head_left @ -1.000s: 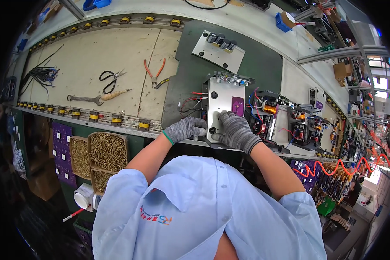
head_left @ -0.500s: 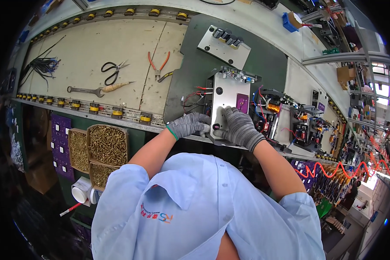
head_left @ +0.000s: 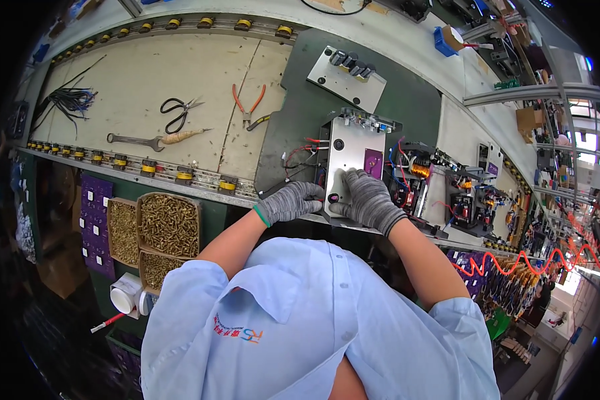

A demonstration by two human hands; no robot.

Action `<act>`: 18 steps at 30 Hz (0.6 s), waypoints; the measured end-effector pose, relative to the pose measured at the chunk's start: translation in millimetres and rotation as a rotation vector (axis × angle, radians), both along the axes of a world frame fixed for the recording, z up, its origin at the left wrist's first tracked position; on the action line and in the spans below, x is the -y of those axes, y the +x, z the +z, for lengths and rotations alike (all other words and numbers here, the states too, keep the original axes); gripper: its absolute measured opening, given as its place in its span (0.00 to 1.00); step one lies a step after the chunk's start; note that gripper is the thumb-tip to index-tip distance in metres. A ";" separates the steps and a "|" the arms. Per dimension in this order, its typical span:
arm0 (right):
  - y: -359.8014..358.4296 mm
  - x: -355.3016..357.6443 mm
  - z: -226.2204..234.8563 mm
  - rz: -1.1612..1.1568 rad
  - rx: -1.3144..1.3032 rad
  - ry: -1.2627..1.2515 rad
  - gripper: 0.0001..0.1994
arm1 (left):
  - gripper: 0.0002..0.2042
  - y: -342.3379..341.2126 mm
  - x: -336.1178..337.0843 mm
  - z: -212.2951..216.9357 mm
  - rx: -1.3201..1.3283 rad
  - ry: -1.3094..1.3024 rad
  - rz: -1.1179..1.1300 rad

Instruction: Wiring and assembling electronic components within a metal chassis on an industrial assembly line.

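Some bare green mat (head_left: 277,137) lies left of the silver plate (head_left: 350,150), beyond its loose wires (head_left: 300,155); the plate's near end sits by the bench edge (head_left: 207,187), a copper coil (head_left: 420,168) to its right. Apart, my right hand (head_left: 369,202) rests on top, thumb spread; my left hand (head_left: 289,202) curls at the near-left corner, grip unclear. Both have kept their places since half a second ago.

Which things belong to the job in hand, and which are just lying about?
In hand, it seems: silver-topped unit, right hand on top, left hand at its side.

Apparently just lying about: scissors, wrench, red-handled pliers, wooden-handled tool, dark wire bundle.
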State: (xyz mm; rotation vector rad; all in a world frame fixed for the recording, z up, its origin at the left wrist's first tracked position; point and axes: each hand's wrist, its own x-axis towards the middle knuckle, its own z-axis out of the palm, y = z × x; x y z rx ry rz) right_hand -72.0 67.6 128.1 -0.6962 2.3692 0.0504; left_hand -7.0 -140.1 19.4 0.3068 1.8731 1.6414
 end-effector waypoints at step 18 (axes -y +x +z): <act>-3.2 -7.8 3.0 -0.014 0.001 -0.085 0.35 | 0.15 14.5 -18.7 -10.5 -0.182 -0.208 0.178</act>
